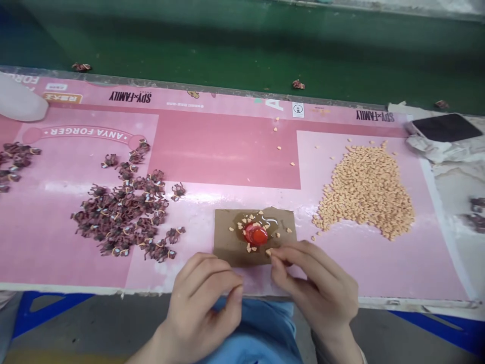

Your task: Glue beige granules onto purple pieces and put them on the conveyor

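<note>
My right hand (316,283) pinches a small tan piece (269,252) between thumb and forefinger, over the near right corner of a brown card (227,253). My left hand (206,303) is closed, thumb and forefinger pressed together near the table's front edge; whatever they hold, if anything, is hidden. On the card a red round blob or cap (257,235) sits in a clear shiny liquid (271,222), with several tan pieces scattered around it. A big heap of the same tan pieces (367,192) lies to the right of my right hand.
Left of the card is a pile of small dark brown figures (121,217) with pale bits on them. A phone (447,127) rests on crumpled paper at the far right. Beyond the pink printed sheet (227,146) runs a green surface (189,45) with a few brown figures.
</note>
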`<state>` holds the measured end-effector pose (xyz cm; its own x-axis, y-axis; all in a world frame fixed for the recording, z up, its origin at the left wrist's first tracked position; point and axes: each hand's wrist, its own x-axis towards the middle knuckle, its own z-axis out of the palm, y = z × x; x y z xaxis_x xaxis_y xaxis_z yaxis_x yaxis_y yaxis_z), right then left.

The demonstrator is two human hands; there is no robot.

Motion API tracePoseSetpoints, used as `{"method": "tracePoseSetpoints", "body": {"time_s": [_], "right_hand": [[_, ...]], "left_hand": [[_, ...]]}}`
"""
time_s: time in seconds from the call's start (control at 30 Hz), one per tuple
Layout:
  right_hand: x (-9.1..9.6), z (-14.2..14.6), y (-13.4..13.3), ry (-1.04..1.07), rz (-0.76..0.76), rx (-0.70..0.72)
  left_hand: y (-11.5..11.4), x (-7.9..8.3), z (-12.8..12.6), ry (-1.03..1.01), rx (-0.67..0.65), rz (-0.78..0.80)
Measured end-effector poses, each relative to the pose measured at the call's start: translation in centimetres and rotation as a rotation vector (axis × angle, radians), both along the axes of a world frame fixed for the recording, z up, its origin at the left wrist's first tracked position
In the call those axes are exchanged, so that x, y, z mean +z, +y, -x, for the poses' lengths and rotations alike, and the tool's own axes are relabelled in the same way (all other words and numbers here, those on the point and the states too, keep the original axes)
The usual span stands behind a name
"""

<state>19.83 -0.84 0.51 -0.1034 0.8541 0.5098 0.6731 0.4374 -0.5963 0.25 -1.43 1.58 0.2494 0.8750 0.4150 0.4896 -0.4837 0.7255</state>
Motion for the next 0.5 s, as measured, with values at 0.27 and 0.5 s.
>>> {"method": "tracePoseSetpoints", "body": {"time_s": [0.27, 0.5], "right_hand": [[-1.1, -0.7, 0.7, -0.198, -0.048, -0.073], [-1.3, -0.6, 0.5, -0.164, -0.048, -0.073]], "left_hand": [[0.2, 0.1, 2.6, 0.057, 0.100, -0.002], [6.2, 2.6, 7.9, 0.295, 0.217, -0.073]]}}
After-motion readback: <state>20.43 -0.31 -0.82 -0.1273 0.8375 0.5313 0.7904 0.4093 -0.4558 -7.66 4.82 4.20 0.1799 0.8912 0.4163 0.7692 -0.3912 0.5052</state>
